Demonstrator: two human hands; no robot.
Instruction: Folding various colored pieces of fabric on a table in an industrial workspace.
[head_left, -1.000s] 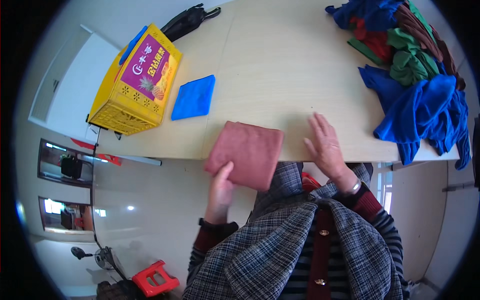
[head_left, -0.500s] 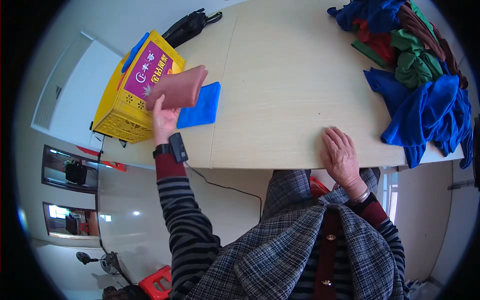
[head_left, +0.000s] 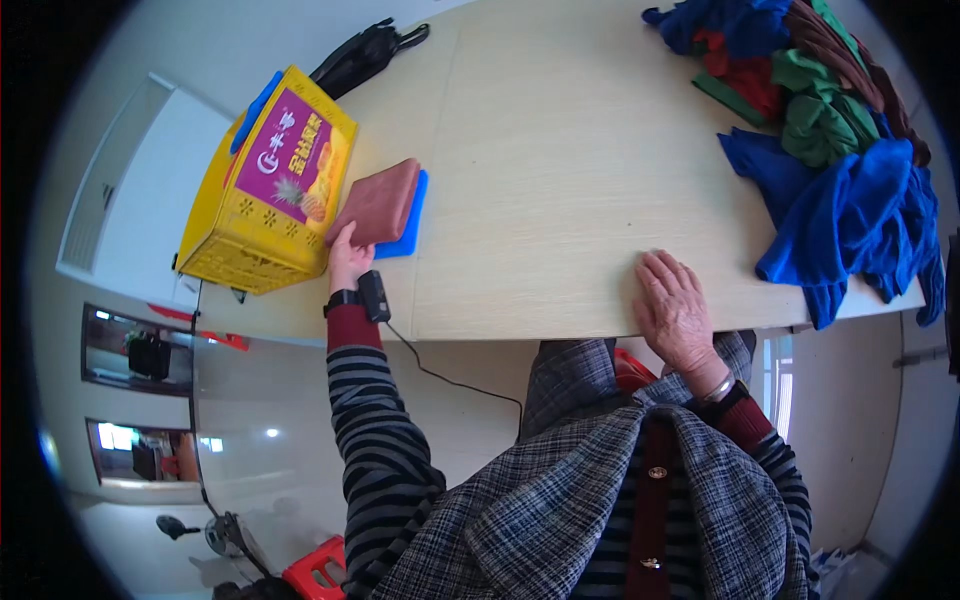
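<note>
My left hand (head_left: 350,262) grips the near edge of a folded reddish-brown cloth (head_left: 378,203), thumb on top and the other fingers partly hidden. That cloth lies over a folded blue cloth (head_left: 411,232), whose right and near edges stick out from beneath it. Whether the brown one rests fully on the blue one I cannot tell. My right hand (head_left: 676,310) holds nothing and lies flat at the table's front edge, fingers stretched out.
Left of the folded cloths stands a yellow plastic crate (head_left: 240,255) with a purple panel and blue handle. A black bag (head_left: 360,60) lies behind it. A loose heap of blue, green, red and brown cloths (head_left: 840,215) covers the right end of the pale table (head_left: 540,170).
My left hand has brought the brown cloth down and to the right, from beside the crate to over the blue cloth. My right hand stays in place.
</note>
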